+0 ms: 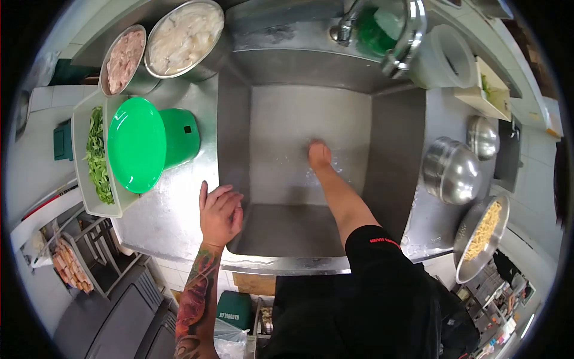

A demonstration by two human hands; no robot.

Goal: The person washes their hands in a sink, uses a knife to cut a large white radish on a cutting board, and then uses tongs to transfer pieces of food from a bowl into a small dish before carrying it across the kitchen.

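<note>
Surrounding the right fingers (315, 148), cloudy water (284, 134).

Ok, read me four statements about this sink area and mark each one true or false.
1. The right hand is inside the sink. True.
2. The left hand is gripping the tap. False: the left hand is near the sink's left front corner, well away from the tap.
3. Two metal tubs of food stand at the back left. True.
4. The bowl of yellow food is left of the sink. False: that bowl is on the right.
</note>
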